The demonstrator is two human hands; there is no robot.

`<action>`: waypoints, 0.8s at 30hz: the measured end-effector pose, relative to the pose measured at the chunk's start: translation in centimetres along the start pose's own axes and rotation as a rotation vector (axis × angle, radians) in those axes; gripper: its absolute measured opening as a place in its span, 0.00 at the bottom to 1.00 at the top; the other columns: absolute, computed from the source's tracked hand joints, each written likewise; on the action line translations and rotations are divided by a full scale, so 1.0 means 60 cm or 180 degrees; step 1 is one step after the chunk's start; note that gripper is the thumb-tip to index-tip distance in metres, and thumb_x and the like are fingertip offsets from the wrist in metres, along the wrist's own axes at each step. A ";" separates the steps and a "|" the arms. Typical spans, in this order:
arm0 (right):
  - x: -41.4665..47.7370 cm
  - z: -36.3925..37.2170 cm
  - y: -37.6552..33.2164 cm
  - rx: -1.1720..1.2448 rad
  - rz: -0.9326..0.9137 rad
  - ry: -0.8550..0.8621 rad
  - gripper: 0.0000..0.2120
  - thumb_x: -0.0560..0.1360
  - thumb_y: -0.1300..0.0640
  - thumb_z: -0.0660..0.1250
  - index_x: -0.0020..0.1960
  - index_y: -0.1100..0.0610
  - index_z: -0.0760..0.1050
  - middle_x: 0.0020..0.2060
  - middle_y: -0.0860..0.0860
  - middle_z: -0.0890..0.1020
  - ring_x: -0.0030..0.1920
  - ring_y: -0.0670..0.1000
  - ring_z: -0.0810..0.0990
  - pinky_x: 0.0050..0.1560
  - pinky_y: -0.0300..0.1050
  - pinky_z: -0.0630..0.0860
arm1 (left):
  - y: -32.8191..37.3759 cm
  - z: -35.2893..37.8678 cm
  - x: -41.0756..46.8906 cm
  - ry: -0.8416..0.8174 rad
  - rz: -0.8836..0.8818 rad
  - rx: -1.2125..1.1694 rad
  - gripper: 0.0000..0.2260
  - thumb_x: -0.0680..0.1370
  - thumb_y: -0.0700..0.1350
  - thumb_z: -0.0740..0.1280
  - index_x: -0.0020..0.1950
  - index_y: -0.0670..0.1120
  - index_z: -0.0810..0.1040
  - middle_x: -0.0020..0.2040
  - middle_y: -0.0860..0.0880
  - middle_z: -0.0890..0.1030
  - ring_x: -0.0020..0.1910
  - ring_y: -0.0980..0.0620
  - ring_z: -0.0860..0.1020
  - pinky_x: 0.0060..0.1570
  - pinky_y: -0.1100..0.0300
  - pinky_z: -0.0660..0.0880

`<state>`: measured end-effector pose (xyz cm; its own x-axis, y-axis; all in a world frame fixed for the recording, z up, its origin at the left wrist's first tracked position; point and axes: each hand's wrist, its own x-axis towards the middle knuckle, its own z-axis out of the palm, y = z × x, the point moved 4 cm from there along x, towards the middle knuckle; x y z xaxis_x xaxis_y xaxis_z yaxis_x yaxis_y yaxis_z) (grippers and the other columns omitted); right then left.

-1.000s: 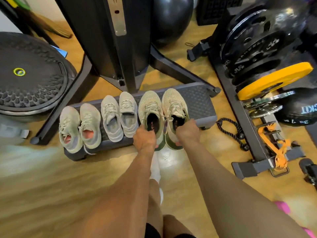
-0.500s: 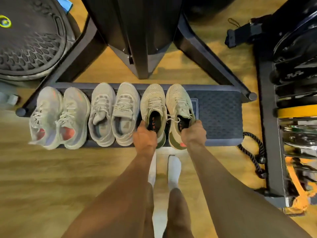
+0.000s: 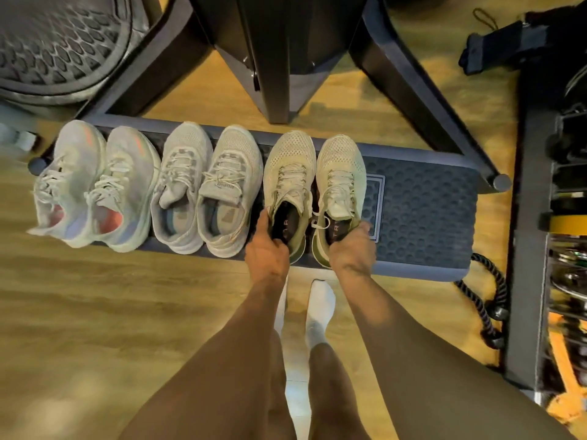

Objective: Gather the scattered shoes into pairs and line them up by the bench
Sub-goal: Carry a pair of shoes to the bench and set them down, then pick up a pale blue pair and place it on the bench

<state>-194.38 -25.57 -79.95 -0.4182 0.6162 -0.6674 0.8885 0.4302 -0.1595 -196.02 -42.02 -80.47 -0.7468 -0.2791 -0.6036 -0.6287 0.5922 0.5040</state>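
L hand (image 3: 266,252) grips the heel collar of the left olive shoe (image 3: 289,173), R hand (image 3: 352,252) its mate (image 3: 340,166). Both shoes' long axes run straight away from the hands, toes far, sides nearly touching.

Only one view is given, taken by a wide-angle camera worn on the head and aimed almost straight down, so that the wooden floor (image 3: 95,312) and the row of shoes (image 3: 235,160) are seen from above at close range.

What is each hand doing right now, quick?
Left hand: grips the left beige shoe by its heel.
Right hand: grips the right beige shoe by its heel.
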 end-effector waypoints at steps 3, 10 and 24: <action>0.002 0.011 0.000 -0.0155 -0.0073 -0.0248 0.30 0.76 0.61 0.64 0.74 0.64 0.55 0.59 0.62 0.77 0.61 0.61 0.75 0.57 0.49 0.73 | 0.002 0.010 0.004 -0.0087 -0.0019 0.0103 0.31 0.77 0.35 0.60 0.78 0.52 0.58 0.64 0.40 0.76 0.63 0.40 0.74 0.63 0.52 0.69; 0.002 -0.003 0.000 -0.0360 -0.0163 -0.0597 0.29 0.77 0.61 0.63 0.74 0.64 0.55 0.63 0.62 0.75 0.64 0.61 0.74 0.57 0.48 0.72 | 0.002 0.014 0.001 -0.0479 -0.0137 0.0270 0.30 0.79 0.40 0.61 0.79 0.49 0.52 0.66 0.37 0.74 0.65 0.37 0.72 0.64 0.50 0.67; -0.391 -0.233 -0.211 -0.1964 -0.3673 0.0391 0.21 0.79 0.54 0.56 0.71 0.55 0.63 0.69 0.56 0.68 0.69 0.58 0.65 0.65 0.57 0.66 | 0.197 -0.355 -0.222 0.0567 0.1349 0.0367 0.22 0.82 0.54 0.53 0.72 0.46 0.67 0.71 0.42 0.70 0.69 0.42 0.68 0.68 0.49 0.63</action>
<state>-198.45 -36.28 -52.11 -0.9175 -0.2651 -0.2964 -0.2075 0.9551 -0.2116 -198.12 -47.44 -53.33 -0.9643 -0.1139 -0.2392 -0.2398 0.7591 0.6052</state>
